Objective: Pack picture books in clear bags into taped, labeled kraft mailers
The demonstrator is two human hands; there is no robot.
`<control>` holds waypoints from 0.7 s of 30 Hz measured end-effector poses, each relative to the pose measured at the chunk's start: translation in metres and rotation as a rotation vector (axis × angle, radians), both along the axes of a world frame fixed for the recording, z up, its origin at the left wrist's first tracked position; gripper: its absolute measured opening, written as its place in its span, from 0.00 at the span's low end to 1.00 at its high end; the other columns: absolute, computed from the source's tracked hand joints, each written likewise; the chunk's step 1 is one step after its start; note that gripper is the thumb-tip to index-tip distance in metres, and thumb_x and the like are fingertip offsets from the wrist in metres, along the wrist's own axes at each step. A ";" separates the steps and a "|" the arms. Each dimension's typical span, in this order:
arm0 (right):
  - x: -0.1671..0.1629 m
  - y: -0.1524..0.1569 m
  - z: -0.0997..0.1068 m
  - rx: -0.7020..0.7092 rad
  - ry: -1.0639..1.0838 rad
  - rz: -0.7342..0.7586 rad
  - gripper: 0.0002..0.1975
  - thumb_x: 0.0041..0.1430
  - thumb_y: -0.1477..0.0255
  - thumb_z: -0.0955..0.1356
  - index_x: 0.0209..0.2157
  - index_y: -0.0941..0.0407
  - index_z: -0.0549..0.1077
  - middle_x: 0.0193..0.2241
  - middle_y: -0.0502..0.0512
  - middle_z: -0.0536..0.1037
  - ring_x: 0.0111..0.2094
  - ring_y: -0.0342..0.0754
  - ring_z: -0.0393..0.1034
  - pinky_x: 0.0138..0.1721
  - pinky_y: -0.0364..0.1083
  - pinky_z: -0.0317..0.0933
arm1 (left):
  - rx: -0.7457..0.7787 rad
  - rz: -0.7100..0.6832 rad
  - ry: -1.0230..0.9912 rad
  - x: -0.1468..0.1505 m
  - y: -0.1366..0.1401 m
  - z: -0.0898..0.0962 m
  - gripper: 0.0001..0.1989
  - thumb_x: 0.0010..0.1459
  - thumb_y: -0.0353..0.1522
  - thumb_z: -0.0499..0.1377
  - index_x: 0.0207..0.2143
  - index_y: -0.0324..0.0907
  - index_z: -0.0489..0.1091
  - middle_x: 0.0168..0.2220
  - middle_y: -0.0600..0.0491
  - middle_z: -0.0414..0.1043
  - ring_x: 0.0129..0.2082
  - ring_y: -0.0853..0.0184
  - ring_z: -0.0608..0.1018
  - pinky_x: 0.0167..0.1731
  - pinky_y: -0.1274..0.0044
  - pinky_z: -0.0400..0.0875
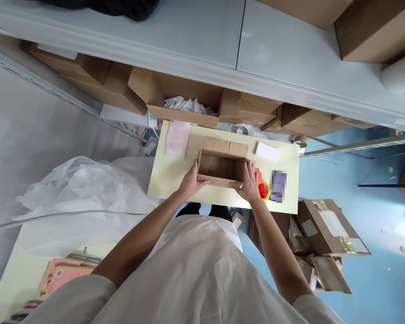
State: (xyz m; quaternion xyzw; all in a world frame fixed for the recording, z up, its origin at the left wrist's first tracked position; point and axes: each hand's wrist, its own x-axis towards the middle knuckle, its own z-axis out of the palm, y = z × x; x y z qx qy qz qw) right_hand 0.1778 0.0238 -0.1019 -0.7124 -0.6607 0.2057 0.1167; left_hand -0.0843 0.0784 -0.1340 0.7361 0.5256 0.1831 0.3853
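Observation:
A small open cardboard box (218, 181) sits on the pale yellow table (168, 180), its long flap raised at the far side. Its inside looks bare. My left hand (190, 181) grips the box's left end, thumb along the near wall. At the right end my right hand (247, 182) holds the box, fingers on the outside and thumb at the near edge. Just right of that hand lies a red and yellow tape dispenser (261, 184). Beyond it is a blurred-out purple item (278, 186). A white card or small box (267, 151) lies behind them.
A pinkish sheet (177, 138) lies at the table's far left. Behind stands a large carton (184, 115) of white packets, under a grey shelf (189, 40). White plastic wrapping (77, 184) is heaped at left. Used cartons (327, 229) are piled on the floor at right.

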 end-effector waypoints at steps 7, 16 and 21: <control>-0.034 -0.014 -0.002 0.024 -0.046 -0.340 0.51 0.54 0.47 0.63 0.66 0.61 0.35 0.65 0.74 0.48 0.66 0.64 0.40 0.60 0.69 0.40 | -0.066 0.106 -0.096 -0.013 -0.012 -0.002 0.46 0.54 0.48 0.58 0.66 0.33 0.43 0.67 0.34 0.44 0.66 0.51 0.53 0.62 0.62 0.53; -0.034 -0.013 0.004 -0.013 -0.120 -0.330 0.48 0.54 0.46 0.62 0.66 0.60 0.41 0.65 0.72 0.50 0.65 0.64 0.43 0.59 0.69 0.42 | -0.006 0.570 0.154 -0.064 0.070 -0.017 0.29 0.60 0.43 0.52 0.57 0.33 0.61 0.58 0.35 0.62 0.60 0.52 0.64 0.60 0.63 0.58; -0.039 -0.015 0.006 -0.024 -0.139 -0.350 0.48 0.55 0.47 0.62 0.66 0.59 0.40 0.65 0.72 0.50 0.65 0.65 0.43 0.59 0.70 0.42 | -0.267 0.676 0.417 -0.057 0.124 -0.031 0.42 0.51 0.43 0.62 0.62 0.32 0.52 0.61 0.32 0.57 0.61 0.45 0.60 0.55 0.59 0.62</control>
